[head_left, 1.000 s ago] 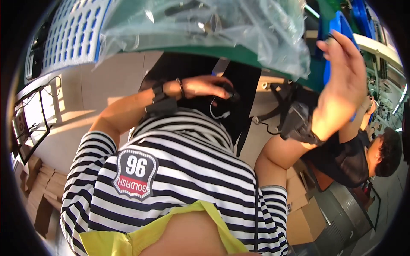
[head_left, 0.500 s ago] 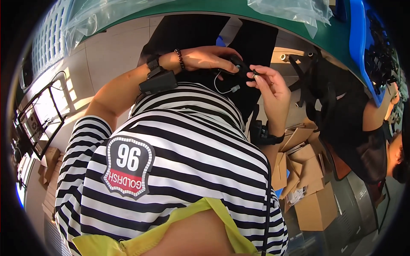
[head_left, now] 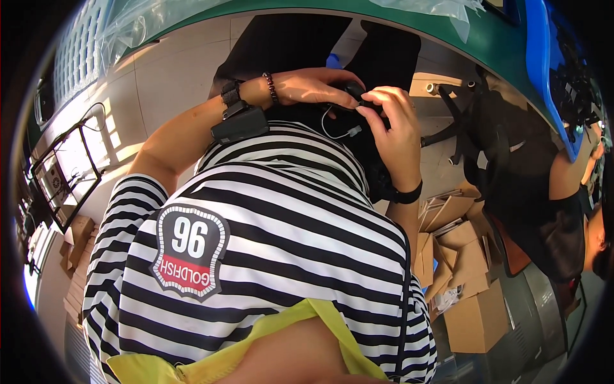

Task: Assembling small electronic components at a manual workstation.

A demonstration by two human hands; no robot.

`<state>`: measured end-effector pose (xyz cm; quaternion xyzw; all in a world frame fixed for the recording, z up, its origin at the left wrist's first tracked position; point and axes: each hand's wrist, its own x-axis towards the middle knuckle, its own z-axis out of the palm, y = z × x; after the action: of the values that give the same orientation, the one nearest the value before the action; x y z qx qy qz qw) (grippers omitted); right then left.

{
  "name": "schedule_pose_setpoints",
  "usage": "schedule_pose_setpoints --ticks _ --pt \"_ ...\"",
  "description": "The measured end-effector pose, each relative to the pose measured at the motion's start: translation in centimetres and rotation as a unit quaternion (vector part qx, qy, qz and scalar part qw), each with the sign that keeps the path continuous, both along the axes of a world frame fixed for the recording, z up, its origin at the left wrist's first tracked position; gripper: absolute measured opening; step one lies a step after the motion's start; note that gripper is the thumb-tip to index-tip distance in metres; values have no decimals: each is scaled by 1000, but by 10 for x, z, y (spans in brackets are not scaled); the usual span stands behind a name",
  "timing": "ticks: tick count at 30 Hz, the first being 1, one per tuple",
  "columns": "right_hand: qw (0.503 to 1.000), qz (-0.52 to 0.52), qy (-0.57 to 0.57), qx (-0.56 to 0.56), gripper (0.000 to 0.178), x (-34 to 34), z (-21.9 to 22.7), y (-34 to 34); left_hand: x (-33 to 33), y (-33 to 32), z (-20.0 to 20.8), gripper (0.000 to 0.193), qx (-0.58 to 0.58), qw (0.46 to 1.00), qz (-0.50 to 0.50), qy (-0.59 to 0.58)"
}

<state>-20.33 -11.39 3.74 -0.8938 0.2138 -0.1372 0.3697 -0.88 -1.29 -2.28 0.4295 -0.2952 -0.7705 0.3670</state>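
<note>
Over my lap, my left hand (head_left: 313, 88) is closed around a small black device (head_left: 354, 88), its fingers over the top and the thumb along the near side. Out of the device hangs a thin white cable (head_left: 324, 123), which ends in a small pale plug (head_left: 354, 131) lying against my dark clothing. At the device's right end, my right hand (head_left: 394, 118) pinches with thumb and forefinger. A small black part shows between these fingertips, mostly hidden, and it meets or nearly meets the device.
A green table (head_left: 281, 8) curves across the front, with clear plastic bags (head_left: 441, 9) on it. On the right stand a blue tray (head_left: 540, 64) of black parts, a black chair (head_left: 480, 137) and a co-worker in dark clothes (head_left: 537, 211). Cardboard boxes (head_left: 473, 320) fill the floor at lower right.
My right hand has moved left and slightly up, bringing its pinched fingertips from beside the device to its right end. My left hand has stayed nearly in place on the device.
</note>
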Motion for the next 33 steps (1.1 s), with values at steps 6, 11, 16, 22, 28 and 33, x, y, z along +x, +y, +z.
schedule_pose_setpoints --ticks 6,11,16,22,28,33 --pt "1000 18 5 -9 20 4 1 0 1 2 2 61 -2 1000 -2 -3" --pt "998 54 14 -24 20 8 4 -5 1 4 -2 60 17 1000 5 16" --pt "995 68 44 -57 19 11 11 -2 2 8 -9 60 31 997 13 71" --pt "991 70 70 -88 17 11 20 7 3 10 -7 65 23 999 -6 30" --pt "985 89 76 -127 19 3 22 4 3 3 2 65 12 1000 -17 -4" --pt "979 105 88 -148 22 2 21 0 0 1 3 64 -9 997 -39 -68"
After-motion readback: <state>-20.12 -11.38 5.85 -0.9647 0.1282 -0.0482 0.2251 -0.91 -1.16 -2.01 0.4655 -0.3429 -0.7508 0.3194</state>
